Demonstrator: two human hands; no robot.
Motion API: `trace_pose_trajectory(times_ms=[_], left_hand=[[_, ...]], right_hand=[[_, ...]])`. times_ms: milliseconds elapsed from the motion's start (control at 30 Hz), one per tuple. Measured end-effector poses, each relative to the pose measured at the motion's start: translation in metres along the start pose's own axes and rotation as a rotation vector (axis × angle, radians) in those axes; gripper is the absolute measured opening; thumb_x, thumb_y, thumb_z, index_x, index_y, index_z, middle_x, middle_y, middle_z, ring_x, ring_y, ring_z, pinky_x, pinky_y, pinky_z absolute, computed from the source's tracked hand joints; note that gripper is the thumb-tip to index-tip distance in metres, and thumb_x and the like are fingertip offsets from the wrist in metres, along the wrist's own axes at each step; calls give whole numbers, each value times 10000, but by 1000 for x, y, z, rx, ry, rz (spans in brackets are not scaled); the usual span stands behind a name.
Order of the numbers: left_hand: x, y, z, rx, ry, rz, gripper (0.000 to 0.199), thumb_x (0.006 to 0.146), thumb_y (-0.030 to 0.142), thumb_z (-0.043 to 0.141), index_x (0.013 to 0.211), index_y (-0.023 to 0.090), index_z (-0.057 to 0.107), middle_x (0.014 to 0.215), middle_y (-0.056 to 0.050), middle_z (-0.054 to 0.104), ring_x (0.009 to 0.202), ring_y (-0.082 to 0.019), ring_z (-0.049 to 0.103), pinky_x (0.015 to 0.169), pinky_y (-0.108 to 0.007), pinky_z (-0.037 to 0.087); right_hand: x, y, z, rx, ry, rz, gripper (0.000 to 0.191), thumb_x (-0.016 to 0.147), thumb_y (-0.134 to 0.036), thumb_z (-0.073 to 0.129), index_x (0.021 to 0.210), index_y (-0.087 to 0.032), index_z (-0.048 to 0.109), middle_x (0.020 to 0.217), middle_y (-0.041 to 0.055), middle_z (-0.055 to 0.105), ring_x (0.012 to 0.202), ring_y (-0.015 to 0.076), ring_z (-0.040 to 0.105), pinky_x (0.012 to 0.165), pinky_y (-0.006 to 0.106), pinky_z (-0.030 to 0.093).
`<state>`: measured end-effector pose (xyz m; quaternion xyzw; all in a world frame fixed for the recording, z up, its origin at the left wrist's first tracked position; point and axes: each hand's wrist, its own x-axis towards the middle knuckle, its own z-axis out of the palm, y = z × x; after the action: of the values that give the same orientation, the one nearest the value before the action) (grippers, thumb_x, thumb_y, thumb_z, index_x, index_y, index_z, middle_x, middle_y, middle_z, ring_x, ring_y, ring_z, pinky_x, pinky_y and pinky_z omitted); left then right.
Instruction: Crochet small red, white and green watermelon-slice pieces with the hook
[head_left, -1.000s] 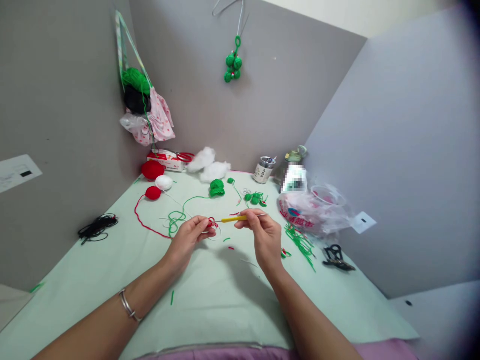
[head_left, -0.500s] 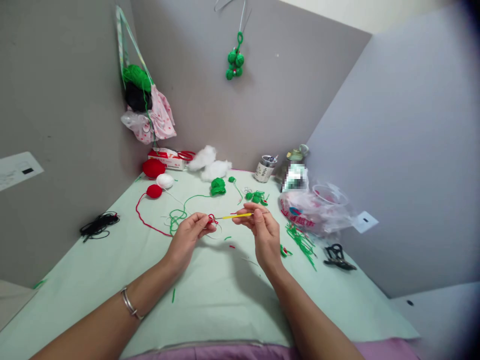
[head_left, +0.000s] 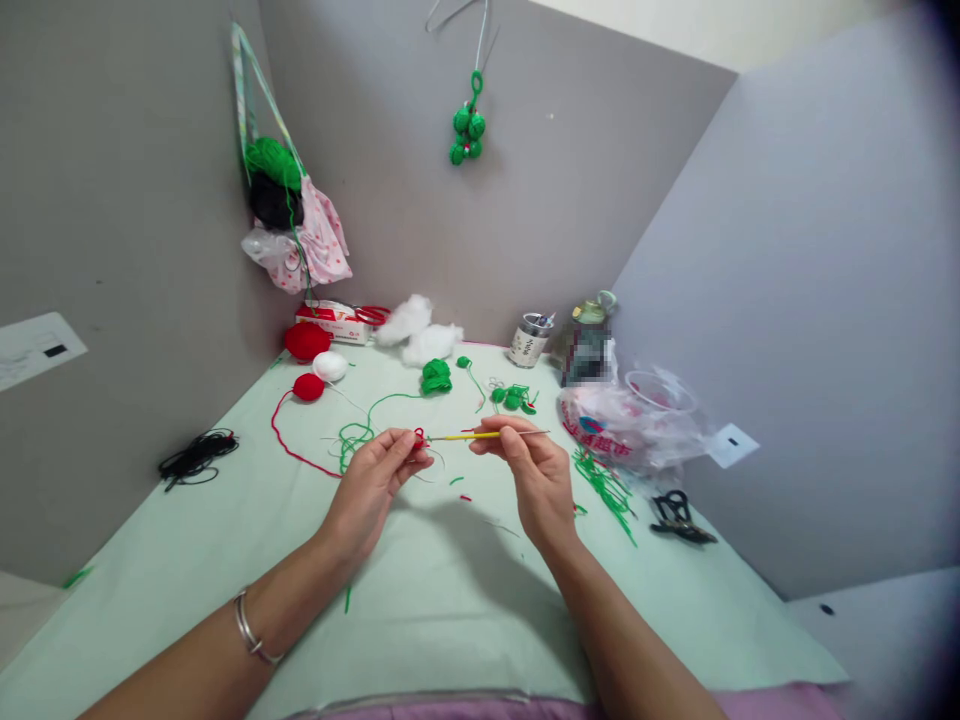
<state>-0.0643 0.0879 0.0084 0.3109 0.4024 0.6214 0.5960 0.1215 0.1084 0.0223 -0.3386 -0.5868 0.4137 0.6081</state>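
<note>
My left hand (head_left: 382, 470) pinches a small piece of red crochet work (head_left: 420, 441) between thumb and fingers; most of it is hidden by the fingertips. My right hand (head_left: 536, 475) grips a crochet hook (head_left: 472, 436) with a yellow handle, held nearly level. The hook's thin metal tip points left and meets the red piece. From behind my left hand a red strand runs to a small red yarn ball (head_left: 308, 387). A white yarn ball (head_left: 329, 366) sits beside it, its thread leading toward the same hand.
Green yarn (head_left: 436, 377), white stuffing (head_left: 431, 344), a tin (head_left: 529, 340) and small green crocheted pieces (head_left: 513, 398) lie behind my hands. To the right are a plastic bag (head_left: 611, 425), cut green strands (head_left: 606, 492) and black snips (head_left: 679, 518); black cord (head_left: 197, 456) is at left.
My right hand has shifted slightly right and turned, and more of the hook's back end shows. The red loop at my left fingertips looks smaller.
</note>
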Motion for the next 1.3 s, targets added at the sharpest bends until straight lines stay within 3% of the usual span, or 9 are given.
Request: trace_pose_trajectory(times_ms=[167, 300, 533, 767, 933, 1133, 1300], left_hand=[[-24, 4, 8, -15, -24, -45, 352, 710, 473, 933, 774, 180, 748, 810, -5, 685, 786, -169, 676, 888, -328, 577], [-46, -1, 12, -46, -62, -88, 338, 731, 465, 929, 745, 188, 736, 778, 8, 666, 787, -162, 678, 869, -296, 572], [-78, -14, 22, -130, -93, -171, 308, 783, 439, 903, 741, 194, 721, 766, 0, 681, 787, -168, 679, 876, -300, 571], [-81, -15, 23, -88, -39, -169, 324, 736, 448, 930, 728, 199, 722, 787, 6, 668, 801, -179, 693, 872, -314, 587], [-81, -20, 23, -15, -38, -113, 304, 776, 463, 894, 755, 215, 719, 785, -4, 697, 813, -199, 708, 878, -334, 578], [-80, -25, 19, 23, -14, -71, 276, 784, 439, 884, 762, 217, 721, 757, -8, 719, 799, -207, 707, 853, -335, 569], [-80, -28, 18, 16, -24, -68, 252, 781, 395, 889, 736, 216, 717, 741, 7, 699, 757, -174, 646, 780, -281, 543]], right_hand=[[-14, -21, -3, -199, -123, -177, 171, 1007, -352, 670, 989, -270, 819, 816, 15, 744, 771, 171, 688, 706, 302, 563], [-40, -26, -1, -190, -133, -188, 109, 982, -287, 715, 996, -274, 822, 809, 12, 757, 750, 163, 692, 692, 286, 559], [-88, -18, 8, 60, 90, 14, 137, 1008, -308, 681, 988, -259, 807, 797, 9, 737, 691, 144, 706, 682, 267, 591], [-97, -19, 7, 19, 165, 23, 155, 1021, -290, 652, 965, -240, 787, 777, 13, 710, 713, 160, 699, 697, 288, 583], [-102, -26, 13, -228, 153, -143, 191, 1023, -183, 600, 988, -259, 771, 793, 21, 707, 736, 175, 692, 658, 291, 583], [-111, -26, 15, -574, 74, -491, 362, 950, -27, 590, 1196, -256, 723, 930, 67, 763, 826, 195, 730, 701, 305, 618], [-120, -8, 11, -754, 61, -583, 485, 956, -74, 644, 1389, -290, 677, 1025, 96, 782, 911, 232, 767, 721, 338, 648]])
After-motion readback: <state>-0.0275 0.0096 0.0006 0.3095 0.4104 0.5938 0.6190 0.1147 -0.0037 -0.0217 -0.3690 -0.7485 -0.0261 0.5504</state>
